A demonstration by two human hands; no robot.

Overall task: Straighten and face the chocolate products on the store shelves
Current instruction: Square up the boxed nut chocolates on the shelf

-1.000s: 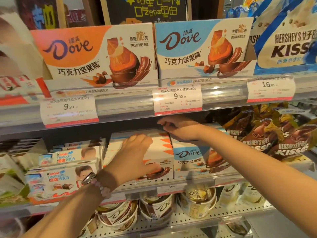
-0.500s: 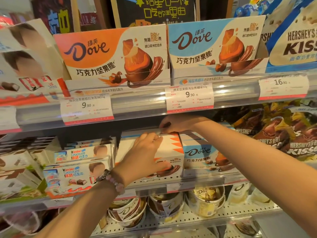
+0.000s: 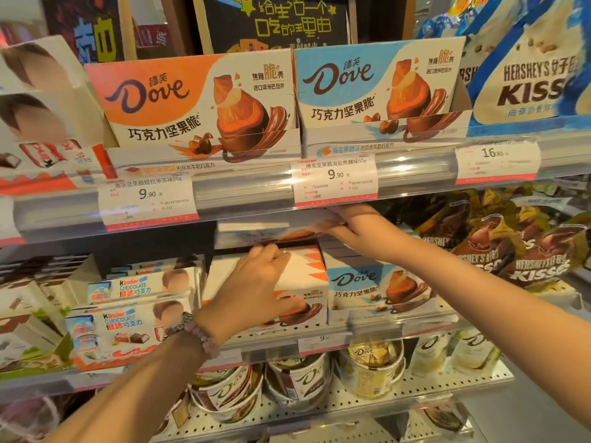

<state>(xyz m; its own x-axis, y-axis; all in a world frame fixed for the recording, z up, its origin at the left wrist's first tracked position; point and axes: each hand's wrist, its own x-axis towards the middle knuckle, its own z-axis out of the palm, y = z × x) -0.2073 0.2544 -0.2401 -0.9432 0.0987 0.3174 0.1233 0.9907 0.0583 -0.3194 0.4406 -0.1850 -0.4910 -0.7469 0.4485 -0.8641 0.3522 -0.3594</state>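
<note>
On the left of the middle shelf the Kinder chocolate boxes (image 3: 128, 327) sit stacked with their fronts forward; leave them for now. Just right of them is the orange Dove box (image 3: 307, 282), and your left hand (image 3: 256, 289) lies over its front and top, fingers loosely curved against the card rather than clamped round it. Use that hand as a brace: press lightly so the stack beneath does not slide back while the other hand works.

Above that stack, close under the upper shelf rail (image 3: 256, 196), your right hand (image 3: 355, 231) has a flat Dove pack (image 3: 287, 233) lifted up. The fingers appear to pinch its right end, though blur hides exactly how they close. Draw it forward level, keep it clear of the price tags (image 3: 334, 180) on the rail, then lay it square on the stack, label out and front edge in line with the blue Dove box (image 3: 377, 289) just to the right.

Further right, the Hershey's Kisses bags (image 3: 511, 251) slump at angles and probably want standing up next.
</note>
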